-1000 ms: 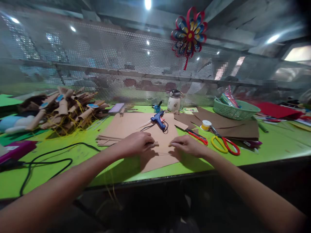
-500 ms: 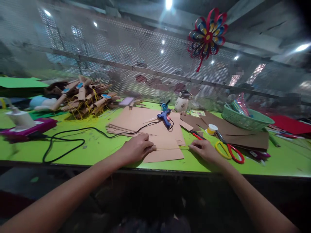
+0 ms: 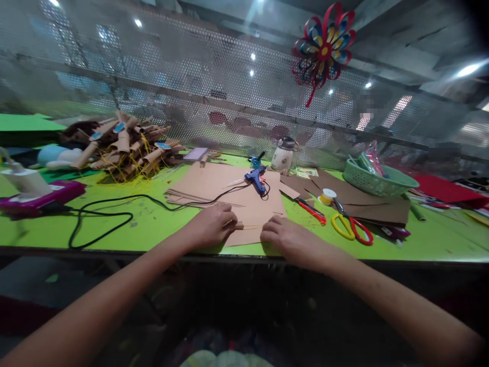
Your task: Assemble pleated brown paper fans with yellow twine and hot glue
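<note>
My left hand [image 3: 214, 225] rests at the table's front edge, fingers closed on a small folded strip of brown paper [image 3: 239, 225]. A thin yellow string [image 3: 252, 227] runs from that strip toward my right hand [image 3: 288, 237]. The right fingers are curled together at the string's end, low over a brown paper sheet [image 3: 244, 237]; their tips are partly hidden. Behind the hands lies a stack of brown paper sheets [image 3: 206, 178]. On the stack rests a blue glue gun [image 3: 256, 181], its black cord [image 3: 153, 198] trailing left.
Right of my hands lie a red utility knife [image 3: 313, 211], scissors [image 3: 351, 227] and a spool of yellow string [image 3: 327, 196]. Farther right is a green basket [image 3: 382, 178]. Leftward are a heap of brown paper rolls [image 3: 130, 148] and a purple power strip [image 3: 46, 199]. A jar [image 3: 283, 154] stands behind.
My right hand has moved left, from the green tabletop to the paper sheet, close to my left hand. The stretch of string between them is shorter. The view has shifted slightly.
</note>
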### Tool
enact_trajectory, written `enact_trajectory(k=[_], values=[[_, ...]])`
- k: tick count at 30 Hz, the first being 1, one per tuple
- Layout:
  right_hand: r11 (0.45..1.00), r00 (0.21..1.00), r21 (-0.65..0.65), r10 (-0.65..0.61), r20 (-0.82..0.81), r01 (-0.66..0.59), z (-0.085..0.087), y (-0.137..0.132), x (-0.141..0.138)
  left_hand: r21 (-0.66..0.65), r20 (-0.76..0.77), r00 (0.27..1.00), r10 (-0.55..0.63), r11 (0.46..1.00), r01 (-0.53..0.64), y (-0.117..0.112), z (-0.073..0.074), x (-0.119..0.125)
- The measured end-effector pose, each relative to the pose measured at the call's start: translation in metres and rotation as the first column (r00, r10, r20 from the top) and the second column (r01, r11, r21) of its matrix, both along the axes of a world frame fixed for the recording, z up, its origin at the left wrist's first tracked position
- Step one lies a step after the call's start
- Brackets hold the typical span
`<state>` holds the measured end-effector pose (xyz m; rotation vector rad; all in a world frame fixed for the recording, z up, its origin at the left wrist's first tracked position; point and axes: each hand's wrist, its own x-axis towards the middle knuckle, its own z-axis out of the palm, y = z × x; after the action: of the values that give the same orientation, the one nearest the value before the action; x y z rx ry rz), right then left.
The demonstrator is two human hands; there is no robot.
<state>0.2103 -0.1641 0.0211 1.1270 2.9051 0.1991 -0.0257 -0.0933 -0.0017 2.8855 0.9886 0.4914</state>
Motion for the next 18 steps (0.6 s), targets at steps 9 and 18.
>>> enact_trajectory(k=[9,18], values=[[0.999,0.953,0.039,0.021,0.304,-0.034,0.006,0.006,-0.03,0.007,-0.021,0.995,0.096,0.995,-0.096,-0.009,-0.003,-0.011],[0.995,0.973,0.092,0.005,0.231,-0.027,-0.009,0.007,-0.034,0.01,0.007,0.991,0.135,0.991,-0.135,-0.014,-0.01,-0.018]])
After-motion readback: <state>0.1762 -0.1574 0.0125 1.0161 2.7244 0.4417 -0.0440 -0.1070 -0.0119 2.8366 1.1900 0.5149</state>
